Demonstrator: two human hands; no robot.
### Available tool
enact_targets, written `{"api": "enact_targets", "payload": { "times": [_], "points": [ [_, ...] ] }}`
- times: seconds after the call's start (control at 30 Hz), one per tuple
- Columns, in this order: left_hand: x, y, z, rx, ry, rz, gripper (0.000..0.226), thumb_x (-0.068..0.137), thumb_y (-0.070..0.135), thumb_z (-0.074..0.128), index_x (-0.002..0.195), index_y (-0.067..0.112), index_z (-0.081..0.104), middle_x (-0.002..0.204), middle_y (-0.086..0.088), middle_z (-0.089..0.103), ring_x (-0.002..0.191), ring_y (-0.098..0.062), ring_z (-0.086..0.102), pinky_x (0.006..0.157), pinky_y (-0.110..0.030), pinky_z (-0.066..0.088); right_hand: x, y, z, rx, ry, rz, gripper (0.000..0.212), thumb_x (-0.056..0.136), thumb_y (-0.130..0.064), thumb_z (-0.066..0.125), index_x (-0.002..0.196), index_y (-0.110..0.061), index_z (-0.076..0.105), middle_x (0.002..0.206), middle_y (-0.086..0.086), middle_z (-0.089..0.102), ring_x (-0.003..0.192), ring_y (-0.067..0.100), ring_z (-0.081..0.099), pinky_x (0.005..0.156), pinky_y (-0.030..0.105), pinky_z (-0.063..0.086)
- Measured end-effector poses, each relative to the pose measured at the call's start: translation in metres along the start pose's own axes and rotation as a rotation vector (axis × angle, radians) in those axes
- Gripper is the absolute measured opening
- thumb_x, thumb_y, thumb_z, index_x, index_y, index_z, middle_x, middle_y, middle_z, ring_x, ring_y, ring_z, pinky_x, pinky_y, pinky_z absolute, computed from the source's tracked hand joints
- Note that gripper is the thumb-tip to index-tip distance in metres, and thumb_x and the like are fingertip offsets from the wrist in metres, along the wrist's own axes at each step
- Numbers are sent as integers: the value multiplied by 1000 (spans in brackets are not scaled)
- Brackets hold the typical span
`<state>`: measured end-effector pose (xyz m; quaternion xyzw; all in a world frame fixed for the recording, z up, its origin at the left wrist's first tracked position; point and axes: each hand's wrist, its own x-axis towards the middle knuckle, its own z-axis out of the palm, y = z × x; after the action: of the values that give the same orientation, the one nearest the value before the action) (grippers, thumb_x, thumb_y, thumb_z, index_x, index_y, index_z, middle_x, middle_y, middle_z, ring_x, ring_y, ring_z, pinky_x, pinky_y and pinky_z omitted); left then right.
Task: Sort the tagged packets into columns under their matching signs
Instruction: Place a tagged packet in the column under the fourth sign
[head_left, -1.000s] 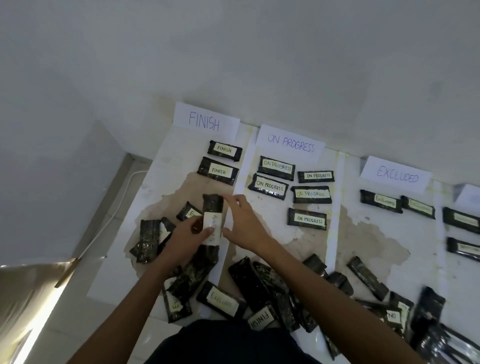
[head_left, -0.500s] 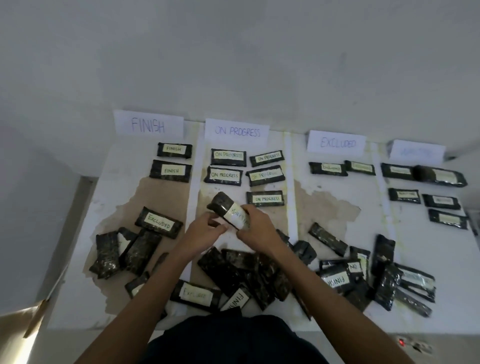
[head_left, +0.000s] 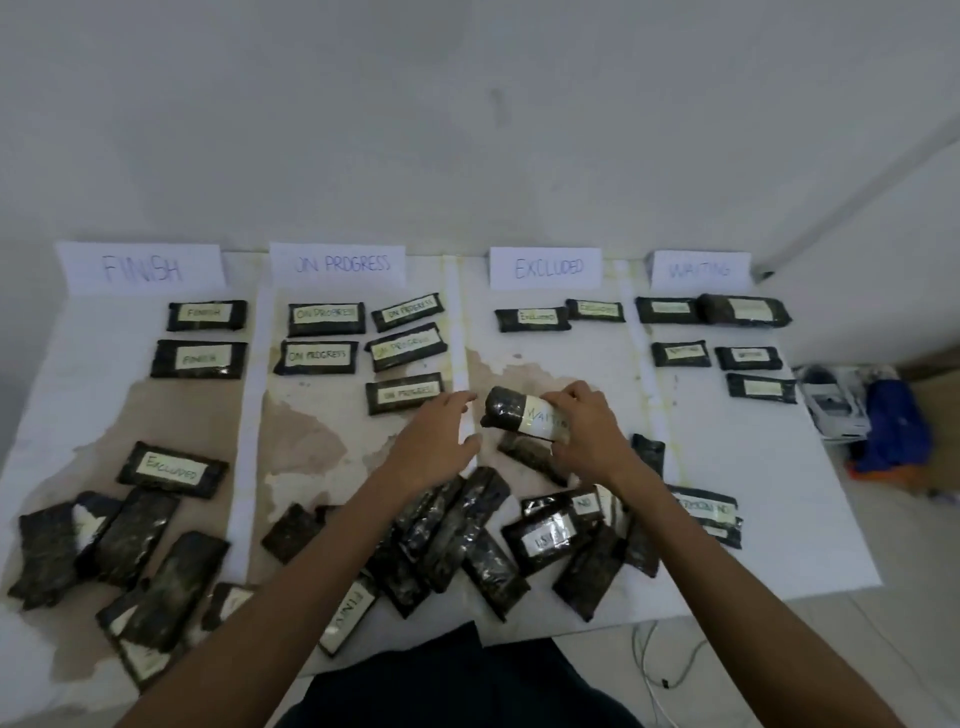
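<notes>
My right hand (head_left: 587, 431) grips a dark packet tagged WAITING (head_left: 511, 413) above the table, in the EXCLUDED column. My left hand (head_left: 434, 441) hovers just left of it, fingers spread, holding nothing. Four paper signs stand at the back: FINISH (head_left: 141, 267), ON PROGRESS (head_left: 337, 264), EXCLUDED (head_left: 546, 267), WAITING (head_left: 698, 270). Sorted packets lie under each sign. A packet tagged EXCLUDED (head_left: 171, 469) lies in the FINISH column. Unsorted packets (head_left: 457, 535) are heaped along the near edge.
The white table (head_left: 779, 493) has worn brown patches and taped column lines. A wall stands right behind the signs. On the floor at right are a blue object (head_left: 896, 415) and white cables (head_left: 660, 670).
The WAITING packet has moved right, from the ON PROGRESS column into the EXCLUDED column. My left hand has let go of it; only my right hand holds it. The view has swung right.
</notes>
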<state>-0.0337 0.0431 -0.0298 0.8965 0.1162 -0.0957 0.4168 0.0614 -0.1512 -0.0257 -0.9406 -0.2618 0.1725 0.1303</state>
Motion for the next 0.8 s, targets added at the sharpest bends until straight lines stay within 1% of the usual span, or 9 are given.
{"api": "enact_targets", "payload": {
  "times": [0.07,0.13,0.23,0.4,0.57,0.7,0.8],
  "points": [
    [12,19,19,41,14,43,53,88,24,55,137,19,36,134,-5,47,123,-22,42,98,-37,40,-4,28,-11,-37,-11,7,57,72,-8,66,127,-17,52,117,9,46,103,30,43,85,46,45],
    [25,37,40,73,13,71,51,87,23,54,135,19,38,134,-5,46,122,-22,42,98,-37,40,-9,57,-19,-70,-14,12,60,71,-4,64,128,-17,51,118,9,46,103,30,42,83,42,44],
    [45,63,72,72,-28,96,50,86,21,54,135,17,39,133,-5,46,121,-23,41,98,-37,40,-15,105,-27,-99,-11,17,58,74,-3,62,129,-16,51,119,8,48,102,30,41,81,39,39],
    [77,98,127,88,-90,151,47,88,19,53,134,16,41,131,-6,46,120,-24,41,98,-38,39,-22,184,-37,-94,-6,11,58,73,-1,64,128,-14,53,119,10,51,101,32,46,80,40,39],
    [110,132,179,132,-156,184,45,88,18,51,132,16,43,130,-6,47,118,-24,42,96,-38,41,-23,270,-52,-140,-10,45,56,69,3,67,123,-9,57,114,14,54,93,34,54,75,43,47],
    [136,157,218,158,-221,217,44,89,17,50,132,16,43,131,-6,47,116,-25,43,91,-39,44,-22,332,-60,-141,-26,112,57,68,0,70,122,-9,57,113,14,55,93,34,56,78,48,51],
    [154,173,242,190,-259,237,45,88,16,50,132,15,44,132,-7,46,117,-26,42,93,-38,42,-22,369,-60,-144,-43,142,56,65,0,73,119,-10,59,110,14,55,91,34,58,77,47,52]
  ]
}}
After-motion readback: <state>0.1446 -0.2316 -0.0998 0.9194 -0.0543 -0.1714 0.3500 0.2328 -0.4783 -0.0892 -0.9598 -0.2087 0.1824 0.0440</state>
